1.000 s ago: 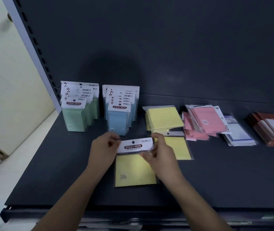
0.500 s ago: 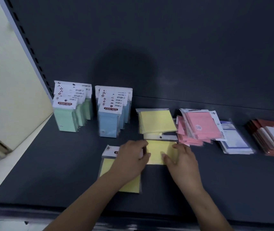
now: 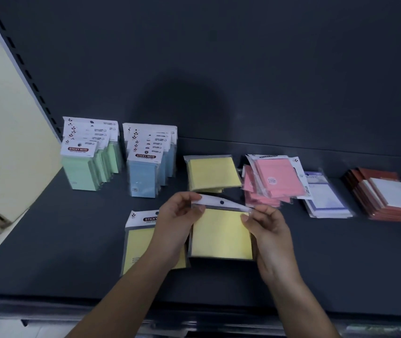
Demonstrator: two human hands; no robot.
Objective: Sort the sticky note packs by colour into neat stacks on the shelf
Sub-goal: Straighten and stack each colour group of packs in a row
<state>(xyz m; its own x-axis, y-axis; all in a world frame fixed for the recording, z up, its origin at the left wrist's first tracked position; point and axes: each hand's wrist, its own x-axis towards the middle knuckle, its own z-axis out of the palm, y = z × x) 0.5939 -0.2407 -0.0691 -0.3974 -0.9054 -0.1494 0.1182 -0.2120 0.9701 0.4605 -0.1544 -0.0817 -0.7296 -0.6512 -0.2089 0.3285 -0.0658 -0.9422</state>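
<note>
Both hands hold one yellow sticky note pack (image 3: pixel 221 234) above the dark shelf (image 3: pixel 55 240), the left hand (image 3: pixel 177 223) and right hand (image 3: pixel 269 231) each pinching its clear header strip, beside another yellow pack (image 3: pixel 138 242) lying flat.

A yellow pack (image 3: pixel 221 232) in clear wrap is held near centre, its header strip pinched by the left hand (image 3: pixel 177 220) and right hand (image 3: pixel 267 230). A labelled yellow pack (image 3: pixel 141 240) lies flat on the shelf (image 3: pixel 48 252) just left. At the far left, green packs (image 3: pixel 82 167) and blue packs (image 3: pixel 145 174) stand upright in rows. Right of them lie a flat yellow stack (image 3: pixel 212 173) and an untidy pink pile (image 3: pixel 275 179).
</note>
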